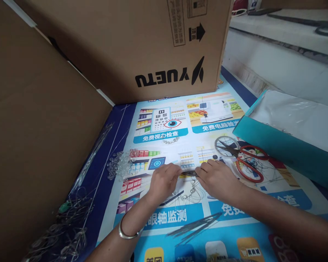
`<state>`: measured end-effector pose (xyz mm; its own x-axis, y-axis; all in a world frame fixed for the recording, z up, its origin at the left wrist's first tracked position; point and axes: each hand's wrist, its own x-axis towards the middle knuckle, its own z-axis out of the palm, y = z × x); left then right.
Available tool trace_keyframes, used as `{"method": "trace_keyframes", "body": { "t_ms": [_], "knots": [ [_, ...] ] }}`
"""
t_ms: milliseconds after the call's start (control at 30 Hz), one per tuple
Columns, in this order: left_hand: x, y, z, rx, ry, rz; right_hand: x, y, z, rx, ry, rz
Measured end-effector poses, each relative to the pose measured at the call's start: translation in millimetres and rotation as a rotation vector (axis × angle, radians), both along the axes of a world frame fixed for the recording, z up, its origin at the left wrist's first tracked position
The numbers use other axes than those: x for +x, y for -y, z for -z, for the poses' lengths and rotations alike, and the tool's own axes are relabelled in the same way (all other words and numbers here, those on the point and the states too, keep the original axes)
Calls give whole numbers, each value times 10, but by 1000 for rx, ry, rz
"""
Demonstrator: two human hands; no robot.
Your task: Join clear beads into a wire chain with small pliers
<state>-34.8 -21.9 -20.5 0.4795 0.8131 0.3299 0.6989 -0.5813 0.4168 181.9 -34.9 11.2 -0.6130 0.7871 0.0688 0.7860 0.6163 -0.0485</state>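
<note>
My left hand (pixel 164 180) and my right hand (pixel 217 178) meet over the printed poster mat (pixel 180 225), fingers pinched together on a small dark wire piece (pixel 190 173) held between them. Thin wire loops with clear beads (pixel 190 193) hang just below the hands. A silver bangle (pixel 125 233) sits on my left wrist. A pile of clear beads (pixel 121 163) lies to the left of my left hand. A bundle of dark wires (pixel 196 225) rests on the mat nearer to me.
Red-handled scissors (pixel 243 156) lie right of my right hand. A teal box with a white lining (pixel 287 145) stands at the right. A large cardboard box (pixel 142 43) stands behind, a cardboard wall (pixel 35 127) at left. Tangled wire pieces (pixel 68 222) lie at lower left.
</note>
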Motion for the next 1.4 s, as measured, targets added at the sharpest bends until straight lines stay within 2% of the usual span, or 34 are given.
{"method": "trace_keyframes", "body": {
  "t_ms": [400,600,800,1133,1400],
  "knots": [
    [-12,-9,1,-6,41,36,4,-17,-77,-54,-10,13],
    [-44,-57,-10,-147,217,52,42,-34,-160,-73,3,5],
    [-82,-98,3,-239,374,104,76,-51,-109,1,5,-13],
    [-89,-102,-64,-146,343,166,71,-33,-132,37,19,-57],
    [-100,-106,-71,-135,320,194,82,-44,-84,-5,-12,-42]
  ]
}}
